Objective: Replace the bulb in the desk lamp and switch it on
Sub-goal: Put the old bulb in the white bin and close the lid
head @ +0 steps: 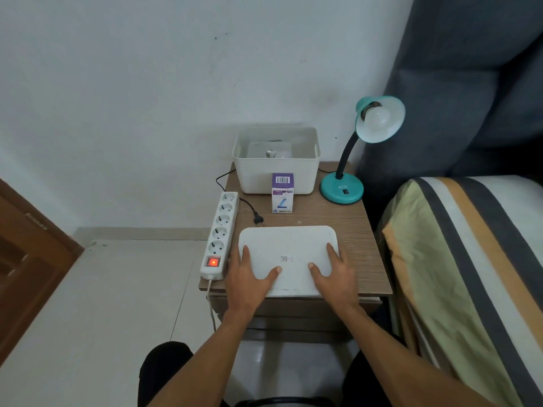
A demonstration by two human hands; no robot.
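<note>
Both hands lie open and flat, palms down, on a white plastic lid (289,254) at the near edge of the wooden bedside table (355,230); the left hand (249,274) covers its 8 o'clock corner, the right hand (335,273) its 4 o'clock corner. Neither grips anything.

The desk lamp (342,188) stands at 1 o'clock from the lid, on a round teal base, glossy and seemingly weighted. A black gooseneck rises to a teal bell shade tilted toward the camera. A frosted white bulb (379,118) sits in the shade's socket, unlit. Judgement: the globe is light, smooth and breakable. It is best held round its widest part with spread fingertips, the other hand steadying the shade or neck, since the gooseneck will flex under a twist.

A purple-and-white bulb carton (282,193), thin card and easily crushed, stands at 12 o'clock from the lid, against an open white plastic storage bin (276,174). A loose bulb (277,154) lies inside the bin, metal cap to the left. Which bulb is the replacement cannot be told.

The lamp's black plug (258,219) lies unplugged on the table, at 11 o'clock from the lid. A white power strip (221,230) runs along the table's left edge, its red rocker switch (213,262) glowing. A small switch shows on the lamp base.
</note>
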